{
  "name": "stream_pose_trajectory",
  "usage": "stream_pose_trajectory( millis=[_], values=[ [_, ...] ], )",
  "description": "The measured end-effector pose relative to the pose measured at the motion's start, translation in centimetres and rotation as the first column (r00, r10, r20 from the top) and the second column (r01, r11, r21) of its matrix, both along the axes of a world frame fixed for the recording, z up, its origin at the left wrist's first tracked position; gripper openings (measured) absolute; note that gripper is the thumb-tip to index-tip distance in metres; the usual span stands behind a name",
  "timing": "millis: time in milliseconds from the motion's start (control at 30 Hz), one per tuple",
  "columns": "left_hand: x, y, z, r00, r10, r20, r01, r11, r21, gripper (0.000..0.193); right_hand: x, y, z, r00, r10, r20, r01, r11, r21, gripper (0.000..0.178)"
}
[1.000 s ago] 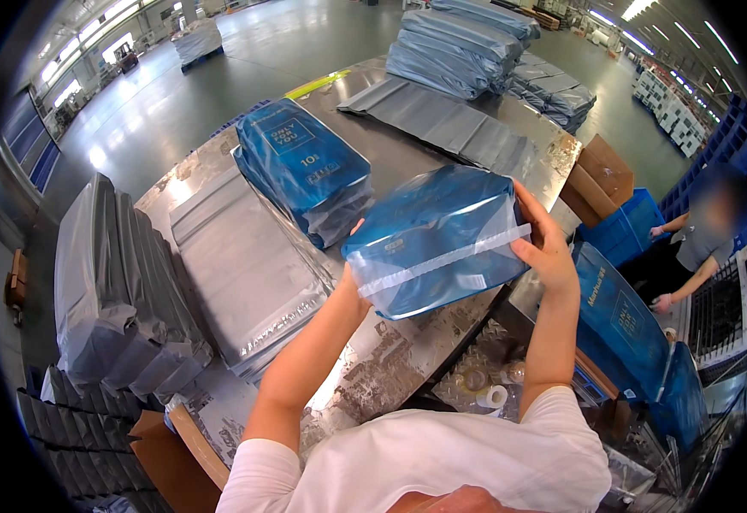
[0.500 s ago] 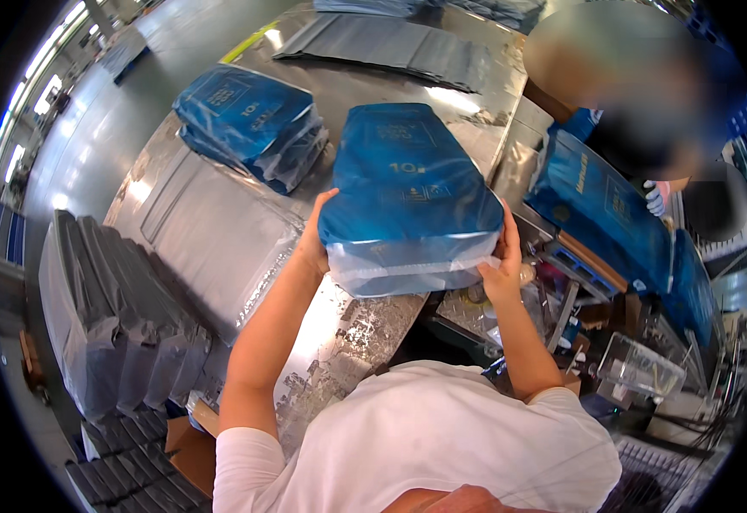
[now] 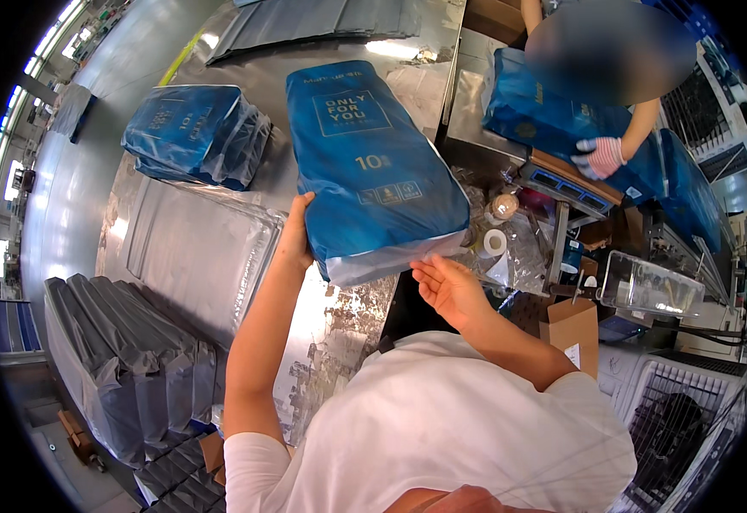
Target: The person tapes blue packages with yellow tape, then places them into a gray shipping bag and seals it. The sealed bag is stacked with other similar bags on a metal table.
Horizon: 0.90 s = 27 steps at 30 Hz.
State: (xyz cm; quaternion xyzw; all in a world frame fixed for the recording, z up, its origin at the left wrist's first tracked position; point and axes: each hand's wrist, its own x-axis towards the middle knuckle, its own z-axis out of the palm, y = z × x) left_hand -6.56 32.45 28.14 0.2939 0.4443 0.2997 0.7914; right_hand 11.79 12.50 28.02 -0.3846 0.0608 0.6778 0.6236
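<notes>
A large blue plastic pack (image 3: 377,162) with pale printing and a whitish near end is tilted above the metal table. My left hand (image 3: 296,239) grips its left side, with the thumb lying along the edge. At the near right corner, my right hand (image 3: 452,291) has its palm turned up and its fingers loosely apart. Its fingertips are at the pack's whitish end; whether they touch it is hard to tell. To the left, stacked blue packs (image 3: 194,132) in clear film lie on the table.
Flat grey plastic bags (image 3: 198,248) lie on the metal table (image 3: 330,321), with more at its far end. Grey packs (image 3: 129,368) stand at the lower left. On the right, a co-worker's gloved hand (image 3: 600,158) rests by another blue pack (image 3: 544,107), near a tape roll (image 3: 495,243) and a clear bin (image 3: 654,284).
My right hand has left the pack's right side and opened near its near end. The pack has turned and shifted slightly left. The co-worker's gloved hand has come nearer on the right.
</notes>
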Motion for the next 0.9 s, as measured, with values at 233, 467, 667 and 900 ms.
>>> stream_pose_trajectory(
  millis=[233, 467, 667, 900],
  values=[
    [-0.1, -1.0, -0.2, 0.999, 0.036, 0.04, -0.034, 0.999, -0.03, 0.044, -0.8, -0.3, -2.3, 0.988, -0.129, 0.086, 0.109, 0.973, 0.205, 0.003],
    [-0.8, -0.7, -1.1, 0.998, 0.025, 0.058, -0.025, 1.0, 0.01, 0.047, -1.0, -0.1, -2.5, 0.985, -0.131, 0.115, 0.095, 0.957, 0.273, 0.005],
    [-0.2, -0.9, -0.3, 0.998, 0.037, 0.056, -0.036, 0.999, -0.02, 0.044, -0.6, 0.0, -2.1, 0.984, -0.111, 0.137, 0.07, 0.959, 0.273, 0.008],
    [0.3, -1.5, 0.3, 0.999, 0.029, -0.04, -0.03, 0.999, -0.019, 0.048, -1.3, 1.2, -0.2, 0.994, 0.091, 0.051, -0.094, 0.994, 0.052, 0.018]
  ],
)
